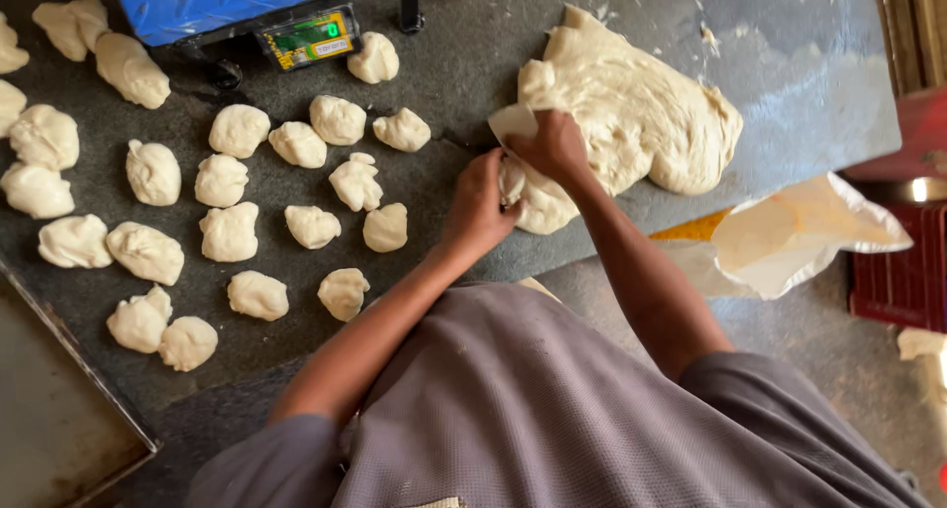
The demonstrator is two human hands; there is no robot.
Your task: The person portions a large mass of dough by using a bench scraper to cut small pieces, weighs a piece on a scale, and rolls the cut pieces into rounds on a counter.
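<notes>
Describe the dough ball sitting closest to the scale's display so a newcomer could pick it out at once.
Start at the blue scale at the top of the dark stone counter. Just right of its small green display lies one dough ball. It sits alone above the rows of other portions, nearly touching the scale's base.

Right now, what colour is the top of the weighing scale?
Bright blue, with a raised tread pattern; the scale shows in the head view.

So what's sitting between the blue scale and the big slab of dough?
In the head view, one small dough lump lies on the dark worktop between the blue scale and the big dough slab. Otherwise that stretch is bare.
</notes>
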